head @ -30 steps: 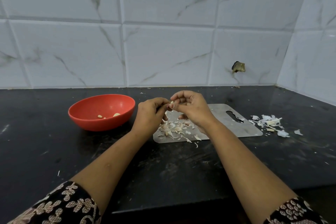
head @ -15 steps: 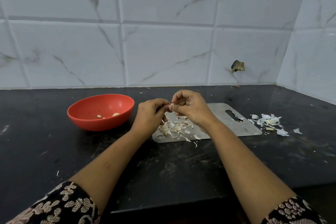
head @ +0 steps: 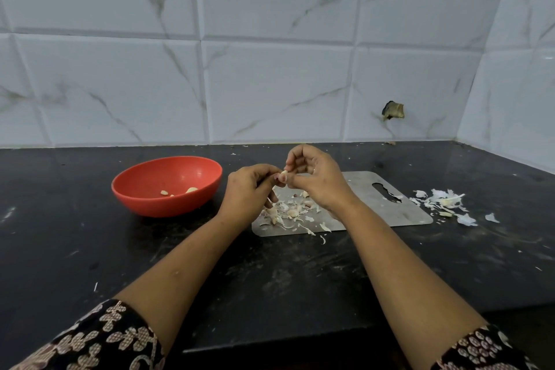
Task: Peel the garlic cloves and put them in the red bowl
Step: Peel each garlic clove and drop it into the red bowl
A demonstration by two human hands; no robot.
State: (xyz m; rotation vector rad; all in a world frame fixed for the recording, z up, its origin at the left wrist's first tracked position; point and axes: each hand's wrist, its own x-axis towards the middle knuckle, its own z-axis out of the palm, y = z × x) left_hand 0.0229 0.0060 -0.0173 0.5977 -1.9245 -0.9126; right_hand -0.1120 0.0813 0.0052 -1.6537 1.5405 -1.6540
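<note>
My left hand (head: 249, 189) and my right hand (head: 315, 177) meet above the near left end of a steel cutting board (head: 375, 213). Between their fingertips they pinch one small pale garlic clove (head: 283, 173), mostly hidden by the fingers. Below the hands, a heap of garlic cloves and skins (head: 289, 212) lies on the board. The red bowl (head: 150, 186) stands to the left on the black counter, with a few peeled cloves (head: 180, 191) inside it.
A second pile of white garlic skins (head: 444, 203) lies on the counter right of the board. The counter (head: 90, 249) is black and dusty, its front edge near my sleeves. White marble tiles form the wall behind and at the right corner.
Both hands stay together over the board with the clove. The right hand's fingers have shifted slightly on it; the bowl and board have not moved.
</note>
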